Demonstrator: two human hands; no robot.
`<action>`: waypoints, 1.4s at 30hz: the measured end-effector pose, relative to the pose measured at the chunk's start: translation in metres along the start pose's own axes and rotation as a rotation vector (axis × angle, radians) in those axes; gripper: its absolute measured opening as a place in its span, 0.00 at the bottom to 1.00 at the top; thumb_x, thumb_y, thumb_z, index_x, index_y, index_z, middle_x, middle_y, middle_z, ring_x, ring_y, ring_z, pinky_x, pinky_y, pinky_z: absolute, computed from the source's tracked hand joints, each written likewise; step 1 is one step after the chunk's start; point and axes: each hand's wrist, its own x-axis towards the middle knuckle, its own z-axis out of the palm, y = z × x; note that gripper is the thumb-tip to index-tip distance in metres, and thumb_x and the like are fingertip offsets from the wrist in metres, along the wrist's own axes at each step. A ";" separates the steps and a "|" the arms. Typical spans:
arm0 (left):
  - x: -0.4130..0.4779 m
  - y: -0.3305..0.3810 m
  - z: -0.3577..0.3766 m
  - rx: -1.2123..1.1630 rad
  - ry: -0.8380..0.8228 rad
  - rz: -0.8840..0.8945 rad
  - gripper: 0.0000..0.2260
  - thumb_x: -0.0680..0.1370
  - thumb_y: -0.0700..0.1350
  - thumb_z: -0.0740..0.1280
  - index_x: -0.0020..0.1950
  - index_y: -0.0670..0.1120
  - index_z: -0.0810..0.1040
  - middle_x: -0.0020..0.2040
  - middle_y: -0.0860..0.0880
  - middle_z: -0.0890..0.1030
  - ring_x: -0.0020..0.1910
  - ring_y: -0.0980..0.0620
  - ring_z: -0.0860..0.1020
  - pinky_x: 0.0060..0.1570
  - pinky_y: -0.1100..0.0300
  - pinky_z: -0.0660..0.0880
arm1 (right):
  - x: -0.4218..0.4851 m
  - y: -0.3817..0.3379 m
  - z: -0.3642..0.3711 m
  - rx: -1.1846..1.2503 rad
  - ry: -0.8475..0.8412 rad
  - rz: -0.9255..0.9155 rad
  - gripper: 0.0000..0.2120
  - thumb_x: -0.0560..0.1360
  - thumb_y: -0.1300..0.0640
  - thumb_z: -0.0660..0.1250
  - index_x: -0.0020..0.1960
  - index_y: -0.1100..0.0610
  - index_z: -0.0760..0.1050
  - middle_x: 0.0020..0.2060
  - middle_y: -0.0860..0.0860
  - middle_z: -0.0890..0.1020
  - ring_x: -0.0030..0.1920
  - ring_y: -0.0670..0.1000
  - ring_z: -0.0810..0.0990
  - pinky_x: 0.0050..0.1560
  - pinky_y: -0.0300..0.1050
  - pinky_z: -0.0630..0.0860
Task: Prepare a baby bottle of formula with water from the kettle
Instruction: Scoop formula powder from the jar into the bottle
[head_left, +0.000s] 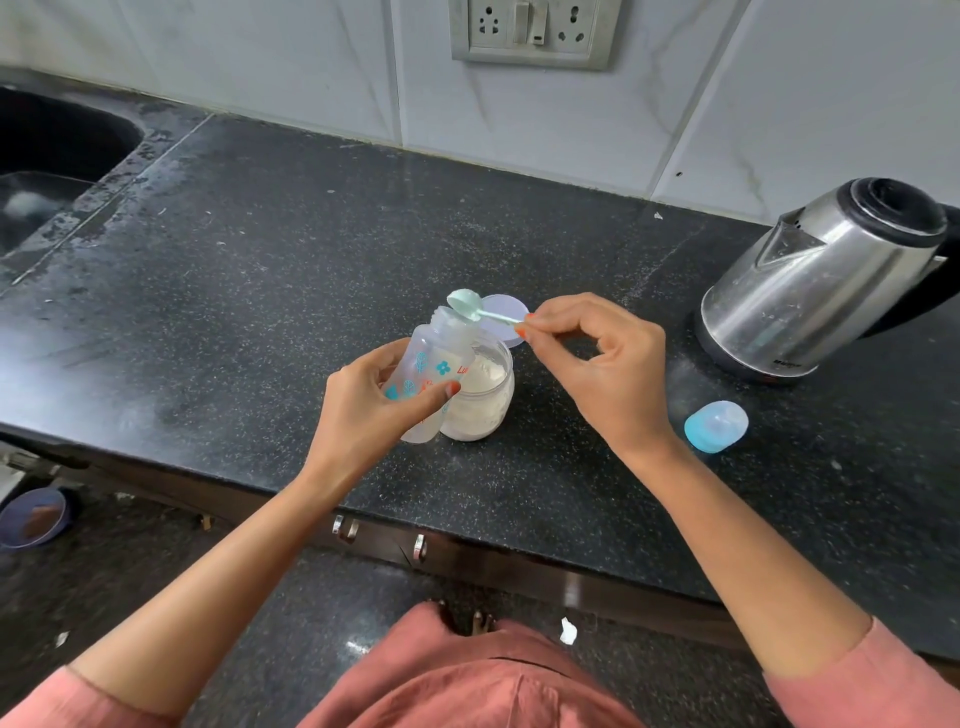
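Holds the baby bottle (441, 348) tilted in the left grip (374, 400), with fingers curled round its body, low over the bench (260, 260) and against the open formula jar (485, 400). Pinches the scoop (465, 306) by its handle tip in the right grip (608, 364), with the bowl at the bottle mouth. Probably light, smooth, thin plastic; best held mid-body, firmly, without squeezing.

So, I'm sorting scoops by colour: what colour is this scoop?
The scoop is pale mint green, clearest in the head view, at the mouth of the bottle.
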 end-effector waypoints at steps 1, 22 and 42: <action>0.000 0.000 0.000 0.000 0.001 -0.002 0.16 0.68 0.48 0.75 0.53 0.58 0.77 0.46 0.62 0.82 0.46 0.65 0.80 0.47 0.67 0.77 | 0.000 0.001 0.000 -0.010 -0.004 -0.017 0.01 0.68 0.68 0.71 0.39 0.66 0.80 0.37 0.52 0.81 0.39 0.45 0.79 0.41 0.32 0.76; -0.002 -0.006 0.000 -0.010 -0.009 -0.041 0.19 0.66 0.49 0.76 0.56 0.55 0.77 0.49 0.60 0.82 0.49 0.61 0.80 0.53 0.56 0.77 | 0.008 0.009 -0.003 0.324 0.124 0.726 0.03 0.71 0.65 0.69 0.41 0.59 0.80 0.31 0.46 0.81 0.29 0.40 0.77 0.37 0.32 0.76; -0.012 -0.020 -0.008 -0.035 -0.004 -0.063 0.21 0.66 0.49 0.76 0.56 0.55 0.75 0.51 0.60 0.81 0.51 0.60 0.79 0.52 0.56 0.78 | 0.013 0.018 0.046 -0.522 -0.647 0.350 0.05 0.74 0.62 0.67 0.46 0.61 0.80 0.48 0.53 0.82 0.50 0.50 0.78 0.43 0.41 0.70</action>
